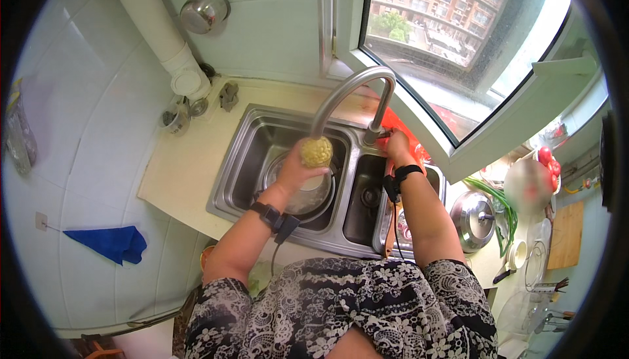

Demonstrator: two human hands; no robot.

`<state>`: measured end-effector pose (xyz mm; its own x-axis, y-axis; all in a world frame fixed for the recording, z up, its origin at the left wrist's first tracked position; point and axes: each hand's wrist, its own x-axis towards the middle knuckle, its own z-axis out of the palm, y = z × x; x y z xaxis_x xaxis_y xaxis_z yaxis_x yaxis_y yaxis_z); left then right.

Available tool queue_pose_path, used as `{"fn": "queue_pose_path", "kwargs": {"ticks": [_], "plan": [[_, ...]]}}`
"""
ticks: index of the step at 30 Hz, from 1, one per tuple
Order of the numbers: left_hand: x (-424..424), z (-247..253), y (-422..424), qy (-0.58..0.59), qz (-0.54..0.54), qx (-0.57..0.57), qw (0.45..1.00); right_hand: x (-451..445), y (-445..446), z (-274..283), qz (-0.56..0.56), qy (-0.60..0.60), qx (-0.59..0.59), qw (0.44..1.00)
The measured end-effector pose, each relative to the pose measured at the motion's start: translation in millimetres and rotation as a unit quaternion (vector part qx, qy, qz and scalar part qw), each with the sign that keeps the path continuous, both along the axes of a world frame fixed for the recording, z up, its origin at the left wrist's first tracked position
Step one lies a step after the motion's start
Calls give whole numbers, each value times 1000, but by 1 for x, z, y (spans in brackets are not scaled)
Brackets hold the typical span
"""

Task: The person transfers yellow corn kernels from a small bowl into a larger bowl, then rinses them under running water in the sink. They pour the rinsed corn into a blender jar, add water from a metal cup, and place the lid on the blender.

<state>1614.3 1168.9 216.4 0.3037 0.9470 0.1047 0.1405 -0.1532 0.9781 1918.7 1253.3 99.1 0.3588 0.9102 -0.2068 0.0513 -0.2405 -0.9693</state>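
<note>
My left hand (pixel 293 170) is wrapped around a clear cup of pale yellow beans (pixel 316 151), right under the spout of the curved metal faucet (pixel 351 80). Whether water is running cannot be made out. At the faucet's base, my right hand (pixel 398 144) has its fingers on the small lever handle (pixel 385 133). Below the cup, a round metal pot or basin (pixel 307 202) sits in the large left bowl of the stainless steel sink (pixel 245 162). My left hand and the cup cover part of it.
An open window sash (pixel 496 155) juts over the right side of the counter. Beneath it lie a red plastic bag (pixel 404 130), a lidded metal pot (pixel 472 221) and green onions (pixel 508 211). A plastic cup (pixel 175 122) stands at the back left. Thin cables hang from both wrists.
</note>
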Motion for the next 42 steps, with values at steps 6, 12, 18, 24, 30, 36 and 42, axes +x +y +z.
{"fn": "queue_pose_path", "kwargs": {"ticks": [6,12,18,24,30,36,42], "plan": [[-2,-7,3,-2,0,0,1000,2,6,-16,7,-49,-5,999],[-3,-6,2,-8,-5,8,1000,8,9,-21,63,-72,-4,995],[-3,-3,0,-2,-5,8,1000,16,18,-42,91,-22,-20,995],[-2,-1,-1,-31,4,-27,999,25,32,-61,109,-42,-24,993],[-4,-2,0,-15,4,-19,1000,22,24,-45,86,-18,-56,995],[-5,-5,0,-5,0,8,1000,16,9,-13,83,-75,-57,992],[-5,-9,1,-5,6,0,1000,14,12,-15,71,-59,-65,994]]}}
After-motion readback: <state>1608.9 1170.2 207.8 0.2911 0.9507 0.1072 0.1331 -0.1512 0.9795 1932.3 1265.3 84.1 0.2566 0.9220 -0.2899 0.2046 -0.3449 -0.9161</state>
